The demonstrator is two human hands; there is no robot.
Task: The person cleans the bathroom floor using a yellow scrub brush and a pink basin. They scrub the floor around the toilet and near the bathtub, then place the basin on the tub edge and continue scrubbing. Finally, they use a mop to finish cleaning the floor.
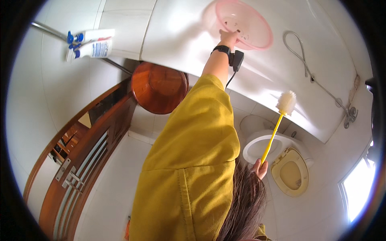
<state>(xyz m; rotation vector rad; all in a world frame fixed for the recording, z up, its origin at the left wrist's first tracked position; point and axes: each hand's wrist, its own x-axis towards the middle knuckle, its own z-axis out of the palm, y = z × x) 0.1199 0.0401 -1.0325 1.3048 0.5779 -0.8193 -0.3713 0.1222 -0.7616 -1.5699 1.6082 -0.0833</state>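
Note:
At the top, my left hand [229,38] grips the near rim of a pink translucent plastic basin [262,36], which is tilted over the white bathtub [181,39]. Small dark marks show on the basin's inside; I cannot tell whether they are print or dirt. A black strap with a small black device [236,60] and a cable sits on the left wrist, below a mustard-yellow sleeve [193,144]. My right hand [261,169] holds the yellow handle of a toilet brush [286,102]. Its white bristle head points up, near the tub's edge and apart from the basin.
A brown wooden tub [159,87] stands against the bathtub. Two white bottles with blue tops [93,45] are at upper left. The white toilet bowl [262,147] and a yellowed toilet seat [289,173] are at right. A shower hose [301,57] lies in the bathtub. A wooden door [90,153] stands left.

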